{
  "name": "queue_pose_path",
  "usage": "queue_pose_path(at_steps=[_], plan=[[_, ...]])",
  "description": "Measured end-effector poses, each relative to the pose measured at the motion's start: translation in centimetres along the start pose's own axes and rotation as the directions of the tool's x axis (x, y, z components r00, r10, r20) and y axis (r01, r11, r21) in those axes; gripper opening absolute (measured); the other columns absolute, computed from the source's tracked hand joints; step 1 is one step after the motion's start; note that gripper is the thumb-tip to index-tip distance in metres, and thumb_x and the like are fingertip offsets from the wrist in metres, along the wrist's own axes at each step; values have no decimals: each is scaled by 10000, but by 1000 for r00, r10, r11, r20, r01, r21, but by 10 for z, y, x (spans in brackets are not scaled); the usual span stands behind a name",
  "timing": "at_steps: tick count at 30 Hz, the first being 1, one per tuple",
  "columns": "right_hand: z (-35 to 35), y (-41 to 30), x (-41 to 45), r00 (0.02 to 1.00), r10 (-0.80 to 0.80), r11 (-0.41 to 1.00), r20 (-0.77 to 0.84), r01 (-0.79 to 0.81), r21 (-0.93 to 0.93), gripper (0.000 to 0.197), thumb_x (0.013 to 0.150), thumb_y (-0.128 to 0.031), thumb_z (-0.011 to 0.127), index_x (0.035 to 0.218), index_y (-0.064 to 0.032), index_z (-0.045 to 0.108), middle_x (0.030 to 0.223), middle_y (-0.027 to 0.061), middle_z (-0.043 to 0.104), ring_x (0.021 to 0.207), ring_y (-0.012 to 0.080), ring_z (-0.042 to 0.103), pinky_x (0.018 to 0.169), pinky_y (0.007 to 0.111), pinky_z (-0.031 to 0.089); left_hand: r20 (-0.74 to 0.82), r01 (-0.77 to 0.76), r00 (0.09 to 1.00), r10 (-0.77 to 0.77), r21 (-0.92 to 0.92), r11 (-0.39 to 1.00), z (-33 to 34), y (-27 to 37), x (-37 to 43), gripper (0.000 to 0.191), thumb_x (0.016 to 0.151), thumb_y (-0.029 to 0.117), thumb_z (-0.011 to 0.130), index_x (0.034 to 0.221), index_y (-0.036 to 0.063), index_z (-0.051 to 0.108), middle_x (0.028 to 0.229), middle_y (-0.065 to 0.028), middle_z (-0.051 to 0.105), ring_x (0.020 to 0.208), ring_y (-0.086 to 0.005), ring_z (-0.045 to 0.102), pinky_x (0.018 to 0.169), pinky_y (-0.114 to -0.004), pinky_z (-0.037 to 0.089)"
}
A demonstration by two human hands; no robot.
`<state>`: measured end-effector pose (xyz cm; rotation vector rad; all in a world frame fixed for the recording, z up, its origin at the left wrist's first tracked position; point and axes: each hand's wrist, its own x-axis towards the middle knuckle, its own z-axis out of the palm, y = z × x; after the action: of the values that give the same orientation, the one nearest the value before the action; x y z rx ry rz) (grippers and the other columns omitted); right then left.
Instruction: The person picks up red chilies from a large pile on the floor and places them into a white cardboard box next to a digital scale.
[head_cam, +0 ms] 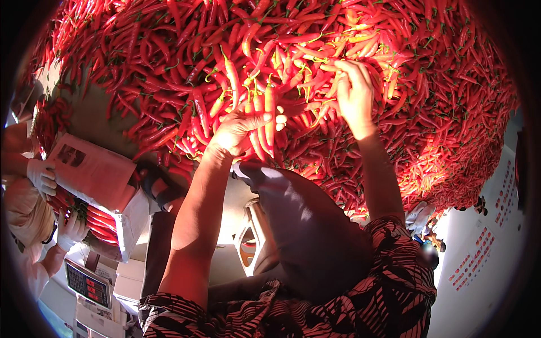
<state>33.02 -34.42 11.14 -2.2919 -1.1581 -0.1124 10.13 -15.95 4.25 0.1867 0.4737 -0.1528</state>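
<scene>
My left hand (235, 132) is closed around several long red chili peppers (269, 103), their green stems pointing away from me and the thumb lying across them. To its right, my right hand (357, 95) reaches into a large heap of red chili peppers (177, 55). Its fingers are bent at a pepper (329, 67) on the heap's surface. Whether they grip that pepper is not clear. Bright sunlight falls on both hands and on the peppers around them.
At left, another person's white-gloved hands (69, 230) handle peppers at an open carton (95, 169) partly filled with chili peppers. A digital scale display (88, 284) stands below it. A light plastic stool (249, 241) shows beside my dark-trousered leg (308, 219). The heap extends far right.
</scene>
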Motion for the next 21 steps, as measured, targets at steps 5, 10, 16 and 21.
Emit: queue_pose_path(at_steps=[5, 10, 16, 21], plan=[[6, 112, 8, 867, 333, 908, 370, -189, -374, 478, 912, -48, 569, 1386, -100, 604, 1419, 156, 596, 1286, 362, 589, 1084, 411, 479, 24, -63, 998, 62, 14, 998, 0, 0, -5, 564, 940, -39, 697, 1449, 70, 481, 1159, -113, 657, 1084, -325, 697, 994, -485, 583], [3, 110, 12, 822, 290, 936, 490, -138, -323, 507, 875, 9, 603, 1375, -74, 612, 1426, 173, 584, 1321, 360, 568, 1115, 402, 456, -14, -79, 997, 80, 67, 995, -4, 3, -6, 419, 944, -4, 711, 1334, 68, 576, 1084, -71, 679, 1025, -273, 709, 948, -416, 591], [-23, 60, -4, 893, 200, 980, 404, -177, -95, 382, 906, -15, 675, 1286, -55, 663, 1155, 149, 692, 1044, 302, 691, 911, 384, 547, -68, -10, 998, 6, -56, 998, -7, 1, -2, 445, 916, -91, 596, 1347, 15, 560, 1228, -157, 673, 1135, -335, 683, 1036, -498, 556], [1, -18, -28, 739, 383, 637, 554, -646, 421, 174, 1025, -135, 637, 1122, 9, 646, 823, -34, 638, 702, 32, 551, 596, 211, 445, -52, -53, 997, 49, -73, 996, -4, -9, 8, 442, 955, 9, 662, 1377, -18, 533, 1267, -180, 672, 1159, -338, 674, 1025, -500, 559]])
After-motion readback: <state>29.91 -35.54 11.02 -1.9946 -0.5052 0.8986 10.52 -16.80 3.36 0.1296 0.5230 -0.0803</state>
